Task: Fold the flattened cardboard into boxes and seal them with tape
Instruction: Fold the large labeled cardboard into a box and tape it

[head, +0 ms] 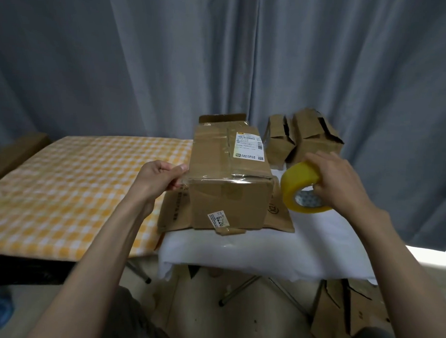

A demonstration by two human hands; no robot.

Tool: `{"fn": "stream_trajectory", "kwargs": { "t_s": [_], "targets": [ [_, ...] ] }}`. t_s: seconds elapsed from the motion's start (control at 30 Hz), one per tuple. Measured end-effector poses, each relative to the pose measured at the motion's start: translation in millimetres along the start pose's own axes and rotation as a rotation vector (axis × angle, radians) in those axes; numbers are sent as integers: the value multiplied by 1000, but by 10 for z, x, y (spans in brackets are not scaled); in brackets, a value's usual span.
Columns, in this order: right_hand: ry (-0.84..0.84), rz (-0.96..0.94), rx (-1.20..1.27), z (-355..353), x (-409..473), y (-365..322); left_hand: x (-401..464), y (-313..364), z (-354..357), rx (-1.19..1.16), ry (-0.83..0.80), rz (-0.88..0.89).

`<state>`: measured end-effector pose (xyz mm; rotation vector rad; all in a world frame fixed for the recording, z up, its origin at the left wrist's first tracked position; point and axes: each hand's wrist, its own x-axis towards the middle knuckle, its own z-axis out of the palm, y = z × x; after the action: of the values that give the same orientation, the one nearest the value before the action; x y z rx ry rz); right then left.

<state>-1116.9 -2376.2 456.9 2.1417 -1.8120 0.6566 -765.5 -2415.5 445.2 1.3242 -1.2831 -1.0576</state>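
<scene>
Standing on a flattened cardboard sheet (pixel 175 212) atop the white-covered counter (pixel 264 251): one assembled cardboard box (pixel 229 169), printed shipping label (pixel 249 149) on its top, small sticker (pixel 218 218) on its near face. Clear tape strip (pixel 216 180) runs across the box's top near edge. Left hand (pixel 161 178), just left of the box, pinches the strip's free end between curled fingers and thumb. Right hand (pixel 335 177), just right of the box, grips a yellow tape roll (pixel 300 190), fingers curled round its rim and into the core. Behind the box, at the far right: two smaller folded boxes (pixel 304 138), flaps partly raised. Left: yellow checked cloth (pixel 77 189). Backdrop: grey curtain (pixel 170 53). Floor below: further cardboard pieces (pixel 338 314).
</scene>
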Motion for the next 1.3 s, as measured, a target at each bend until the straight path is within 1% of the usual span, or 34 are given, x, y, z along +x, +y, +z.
{"fn": "stream_trajectory", "kwargs": {
  "t_s": [0.27, 0.47, 0.57, 0.67, 0.7, 0.77, 0.83, 0.87, 0.9, 0.93, 0.97, 1.0, 1.03, 1.1, 1.13, 1.2, 1.23, 1.3],
  "targets": [
    [-66, 20, 24, 213, -31, 55, 79, -125, -41, 11, -49, -61],
    [-125, 47, 55, 386, -111, 70, 39, -302, -21, -26, -102, -187],
    [-134, 57, 73, 417, -157, 64, 34, -327, -12, 54, -73, -174],
    [-124, 65, 88, 441, -184, 60, 101, -259, 28, 368, 92, -23],
    [-124, 69, 94, 442, -185, 62, 126, -212, 45, 487, 122, 23],
    [-124, 78, 108, 438, -183, 77, 159, -117, 48, 650, 109, 25],
    [-122, 77, 115, 438, -179, 101, 189, -60, 19, 692, 93, 6],
    [-121, 71, 114, 445, -178, 109, 176, -49, 29, 707, 113, 51],
    [-124, 66, 115, 461, -174, 111, 144, -48, 74, 732, 141, 149],
    [-128, 62, 117, 479, -168, 106, 84, -41, 172, 759, 161, 284],
    [-135, 62, 121, 496, -160, 98, 12, -31, 323, 779, 150, 426],
    [-142, 63, 124, 512, -152, 88, -67, -9, 518, 787, 91, 549],
    [-146, 65, 122, 522, -144, 80, -142, 20, 733, 784, -7, 635],
    [-154, 75, 117, 529, -132, 76, -255, 48, 1148, 830, -228, 703],
    [-155, 76, 118, 527, -132, 88, -278, 47, 1314, 909, -295, 724],
    [-143, 65, 121, 517, -146, 141, -261, -5, 1498, 1109, -324, 770],
    [-134, 57, 117, 513, -155, 180, -222, -69, 1518, 1165, -318, 780],
    [-131, 33, 73, 515, -159, 245, -184, -198, 1500, 1204, -285, 789]
  ]
}}
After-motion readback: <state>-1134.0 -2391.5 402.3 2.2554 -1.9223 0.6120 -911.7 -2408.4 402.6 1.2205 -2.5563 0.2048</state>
